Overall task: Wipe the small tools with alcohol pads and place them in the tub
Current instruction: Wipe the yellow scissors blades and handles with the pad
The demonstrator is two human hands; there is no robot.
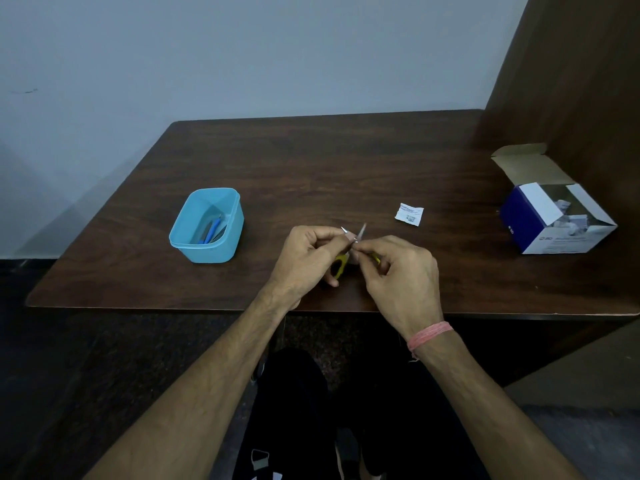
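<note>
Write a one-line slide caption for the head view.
Both hands, left and right, hold yellow-handled scissors over the table, blue tub at left.

My yellow-handled scissors [341, 263], blades splayed open, stand tilted above the table edge; the blue tub [207, 226] at left holds blue-handled tools [212, 230].

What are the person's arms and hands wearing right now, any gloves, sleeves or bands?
Both forearms are bare, with no sleeves showing in the head view. The left hand and right hand wear no gloves, and no rings are visible on the fingers. The only thing worn is a pink thread band wound several times around the right wrist, with a short loose end hanging down.
</note>
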